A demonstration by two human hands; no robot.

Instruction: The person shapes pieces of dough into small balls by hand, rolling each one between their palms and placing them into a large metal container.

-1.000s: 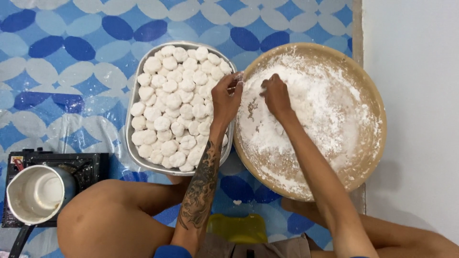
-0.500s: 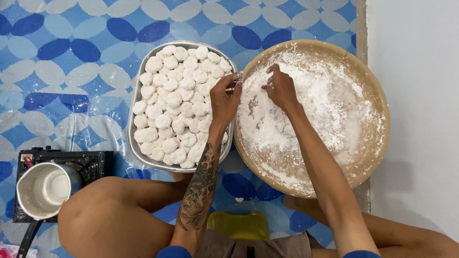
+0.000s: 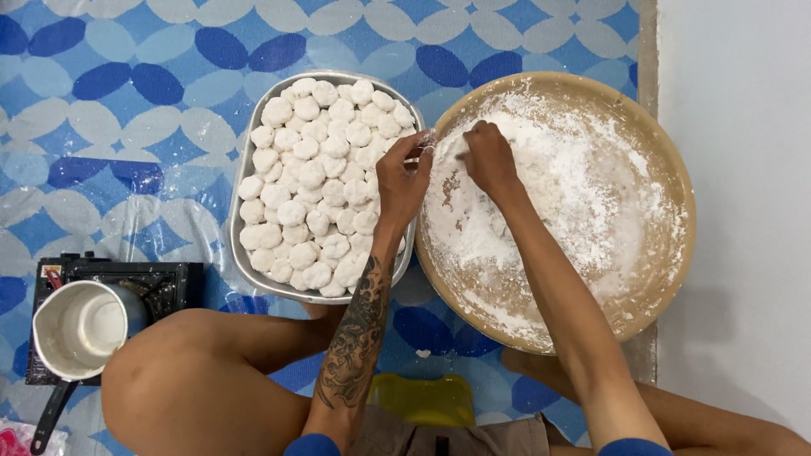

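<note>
A metal tray (image 3: 242, 268) is packed with several white floured dough balls (image 3: 314, 181). To its right stands a round wooden tray (image 3: 678, 177) spread with white flour (image 3: 583, 186). My left hand (image 3: 402, 177) hovers over the seam between the two trays, its fingertips pinched on a small floured dough piece (image 3: 427, 139). My right hand (image 3: 488, 159) is close beside it, over the flour's left part. Its fingers curl down, and what lies under them is hidden. Both hands nearly touch at the fingertips.
A blue and white patterned mat (image 3: 127, 101) covers the floor. A small black stove (image 3: 127, 283) with a white-lined saucepan (image 3: 80, 329) sits at the lower left. My bare knee (image 3: 194, 380) is by the metal tray. A yellow object (image 3: 422, 399) lies between my legs. Pale floor (image 3: 743, 169) lies to the right.
Both hands have stayed at the left edge of the flour tray with only small finger movements. The view has shifted slightly.
</note>
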